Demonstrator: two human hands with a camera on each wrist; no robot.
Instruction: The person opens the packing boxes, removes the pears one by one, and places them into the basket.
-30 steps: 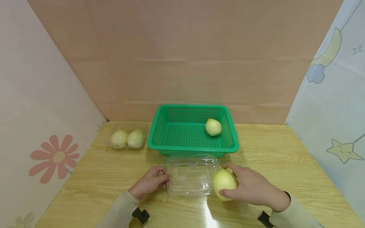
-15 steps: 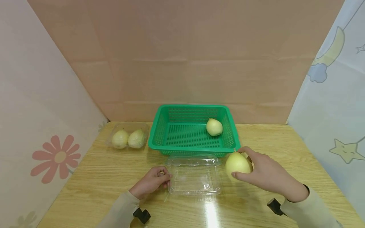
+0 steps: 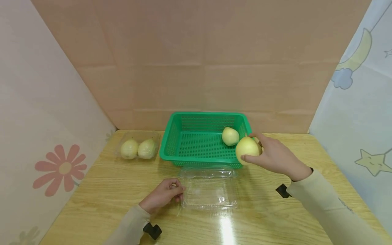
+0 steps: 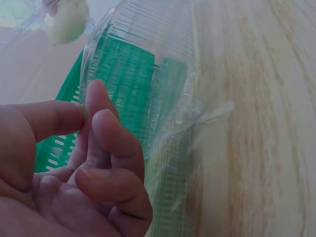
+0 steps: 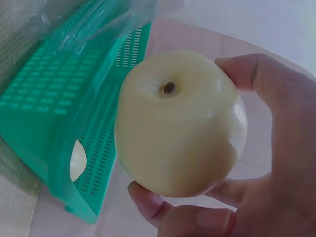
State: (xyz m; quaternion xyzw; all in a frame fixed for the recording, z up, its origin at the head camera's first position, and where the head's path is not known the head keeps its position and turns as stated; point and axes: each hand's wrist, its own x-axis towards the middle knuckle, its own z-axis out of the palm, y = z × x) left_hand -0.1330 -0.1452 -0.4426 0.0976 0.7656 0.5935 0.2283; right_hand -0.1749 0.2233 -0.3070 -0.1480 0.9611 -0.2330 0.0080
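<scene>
My right hand (image 3: pixel 274 154) grips a pale yellow pear (image 3: pixel 247 149) above the front right corner of the green basket (image 3: pixel 208 159). Its fingers and thumb curl round the sides, and the right wrist view shows the fruit's dark-centred end. Another pear (image 3: pixel 230 136) lies inside the basket at the right. My left hand (image 3: pixel 163 194) pinches the left edge of a clear plastic clamshell box (image 3: pixel 209 194) between thumb and forefinger, while its other fingers are curled. The box rests on the table in front of the basket, and no fruit shows in it.
A second clear plastic box (image 3: pixel 139 136) stands at the back left, left of the basket, with two pears (image 3: pixel 137 149) in it. The wooden table (image 3: pixel 107 194) meets a brown back wall and patterned side walls.
My right hand has lifted the pear from beside the clamshell box, first right and up, then away from me to the basket's right front corner. My left hand stays at the box edge.
</scene>
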